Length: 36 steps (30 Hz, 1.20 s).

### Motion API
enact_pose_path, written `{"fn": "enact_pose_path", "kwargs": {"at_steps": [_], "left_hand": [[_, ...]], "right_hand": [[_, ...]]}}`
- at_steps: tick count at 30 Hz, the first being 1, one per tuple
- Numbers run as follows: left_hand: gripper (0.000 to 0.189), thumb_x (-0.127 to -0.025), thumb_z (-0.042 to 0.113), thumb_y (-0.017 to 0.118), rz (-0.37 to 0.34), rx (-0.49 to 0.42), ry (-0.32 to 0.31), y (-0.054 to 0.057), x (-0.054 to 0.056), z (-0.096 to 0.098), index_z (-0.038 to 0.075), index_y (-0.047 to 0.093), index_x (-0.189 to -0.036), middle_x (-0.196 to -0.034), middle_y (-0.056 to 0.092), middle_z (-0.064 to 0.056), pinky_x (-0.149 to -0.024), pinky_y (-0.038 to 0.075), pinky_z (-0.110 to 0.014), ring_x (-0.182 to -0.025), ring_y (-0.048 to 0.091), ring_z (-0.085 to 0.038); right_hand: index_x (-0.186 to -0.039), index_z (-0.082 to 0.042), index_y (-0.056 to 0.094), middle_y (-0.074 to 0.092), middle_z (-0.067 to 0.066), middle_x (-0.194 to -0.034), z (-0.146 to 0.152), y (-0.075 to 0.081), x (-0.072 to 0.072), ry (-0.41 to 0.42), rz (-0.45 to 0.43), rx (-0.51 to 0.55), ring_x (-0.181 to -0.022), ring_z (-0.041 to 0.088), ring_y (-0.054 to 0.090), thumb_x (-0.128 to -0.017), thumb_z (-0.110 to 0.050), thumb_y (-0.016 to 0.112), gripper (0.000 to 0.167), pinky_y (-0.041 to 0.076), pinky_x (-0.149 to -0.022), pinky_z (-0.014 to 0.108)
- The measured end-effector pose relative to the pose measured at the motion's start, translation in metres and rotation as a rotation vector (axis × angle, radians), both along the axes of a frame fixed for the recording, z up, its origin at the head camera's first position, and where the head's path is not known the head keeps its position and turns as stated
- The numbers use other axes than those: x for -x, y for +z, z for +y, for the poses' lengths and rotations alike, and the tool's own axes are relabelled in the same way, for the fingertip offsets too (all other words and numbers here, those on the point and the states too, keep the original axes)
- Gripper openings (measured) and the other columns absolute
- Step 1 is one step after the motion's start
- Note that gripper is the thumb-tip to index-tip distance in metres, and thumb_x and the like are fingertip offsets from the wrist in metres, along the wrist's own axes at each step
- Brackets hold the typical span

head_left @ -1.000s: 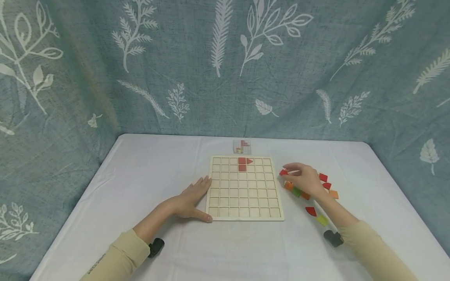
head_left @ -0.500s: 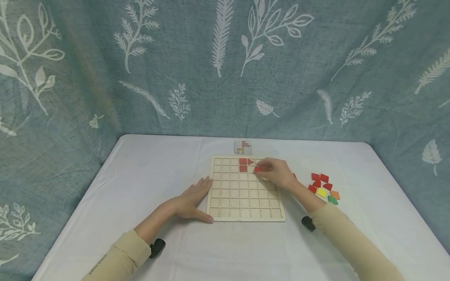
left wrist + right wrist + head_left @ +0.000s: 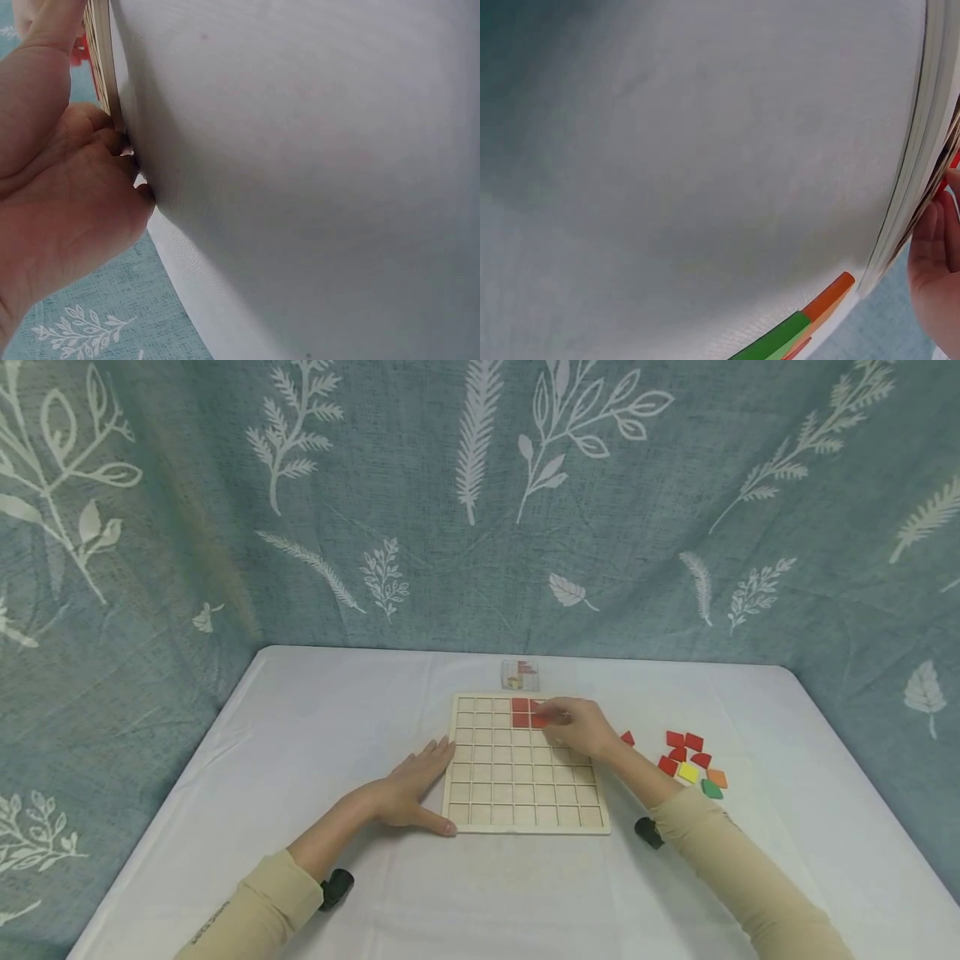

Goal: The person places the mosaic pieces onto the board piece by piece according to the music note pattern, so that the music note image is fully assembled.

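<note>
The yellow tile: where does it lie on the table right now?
In the head view, the yellow tile lies right of the wooden grid board, among loose red tiles, beside the green tile.

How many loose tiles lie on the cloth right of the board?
8: one red tile nearest the board, then a cluster of four red, a yellow, an orange and a green. The right arm may hide more.

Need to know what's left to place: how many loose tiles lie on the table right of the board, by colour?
red tiles: 6
yellow tile: 1
orange tile: 1
green tile: 1
Total: 9
</note>
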<state>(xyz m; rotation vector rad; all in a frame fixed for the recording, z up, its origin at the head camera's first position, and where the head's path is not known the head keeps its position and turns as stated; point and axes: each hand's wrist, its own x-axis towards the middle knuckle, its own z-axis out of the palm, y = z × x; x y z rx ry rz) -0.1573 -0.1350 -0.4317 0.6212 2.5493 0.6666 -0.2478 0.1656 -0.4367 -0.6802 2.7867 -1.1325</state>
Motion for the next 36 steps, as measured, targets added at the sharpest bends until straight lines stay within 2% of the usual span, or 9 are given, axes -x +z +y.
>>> {"fn": "enact_pose_path", "kwargs": {"at_steps": [8, 17, 24, 31, 33, 35, 36], "left_hand": [[0.121, -0.073, 0.049, 0.081, -0.006, -0.017, 0.000, 0.003, 0.001, 0.000, -0.003, 0.007, -0.154, -0.161, 0.003, -0.021, -0.120, 0.004, -0.049, -0.149, -0.001, -0.033], [0.122, -0.073, 0.048, 0.081, -0.010, -0.016, 0.001, 0.005, 0.002, 0.001, -0.003, 0.007, -0.155, -0.161, 0.002, -0.020, -0.120, 0.003, -0.049, -0.149, -0.001, -0.032], [0.122, -0.073, 0.048, 0.081, -0.017, -0.012, -0.003, 0.007, 0.003, 0.000, -0.003, 0.006, -0.155, -0.161, 0.002, -0.020, -0.120, 0.003, -0.049, -0.149, -0.001, -0.032], [0.122, -0.074, 0.049, 0.080, -0.018, -0.016, -0.018, 0.005, 0.006, -0.004, -0.004, 0.005, -0.154, -0.161, 0.002, -0.022, -0.120, 0.003, -0.049, -0.148, -0.002, -0.034], [0.122, -0.074, 0.050, 0.080, -0.021, -0.012, -0.018, 0.005, 0.006, -0.004, -0.003, 0.005, -0.154, -0.161, 0.001, -0.021, -0.120, 0.003, -0.049, -0.149, -0.002, -0.033], [0.122, -0.074, 0.050, 0.080, -0.023, -0.011, -0.019, 0.005, 0.007, -0.003, -0.003, 0.005, -0.155, -0.161, 0.001, -0.020, -0.120, 0.002, -0.048, -0.149, -0.002, -0.033], [0.122, -0.074, 0.050, 0.080, -0.026, -0.010, -0.018, 0.005, 0.007, -0.003, -0.002, 0.005, -0.155, -0.161, 0.001, -0.020, -0.120, 0.002, -0.048, -0.149, -0.002, -0.032]], "right_hand": [[-0.120, -0.002, 0.068, 0.067, 0.014, -0.119, 0.000, 0.000, 0.000, -0.003, 0.003, 0.011, -0.113, 0.031, 0.061, -0.090, -0.006, 0.067, 0.030, 0.051, -0.095, 0.044], [-0.120, -0.001, 0.068, 0.067, 0.015, -0.120, 0.000, 0.001, -0.001, -0.037, -0.037, 0.041, -0.113, 0.032, 0.061, -0.091, -0.006, 0.067, 0.029, 0.050, -0.097, 0.045], [-0.122, -0.006, 0.067, 0.067, 0.011, -0.120, 0.008, 0.006, -0.007, -0.135, -0.160, 0.124, -0.113, 0.029, 0.061, -0.093, -0.016, 0.067, 0.031, 0.050, -0.096, 0.046], [-0.126, -0.009, 0.065, 0.062, 0.010, -0.129, 0.032, 0.011, -0.013, -0.235, -0.331, 0.224, -0.121, 0.029, 0.055, -0.093, -0.023, 0.068, 0.036, 0.048, -0.099, 0.044], [-0.127, -0.009, 0.064, 0.061, 0.011, -0.131, 0.041, 0.013, -0.015, -0.263, -0.356, 0.221, -0.119, 0.028, 0.057, -0.093, -0.024, 0.067, 0.037, 0.051, -0.095, 0.042], [-0.129, -0.009, 0.063, 0.061, 0.012, -0.130, 0.052, 0.016, -0.017, -0.285, -0.364, 0.202, -0.107, 0.028, 0.061, -0.095, -0.024, 0.066, 0.038, 0.054, -0.086, 0.037], [-0.129, -0.008, 0.063, 0.061, 0.013, -0.130, 0.058, 0.017, -0.018, -0.292, -0.359, 0.191, -0.106, 0.028, 0.061, -0.095, -0.023, 0.065, 0.038, 0.054, -0.085, 0.037]]}}
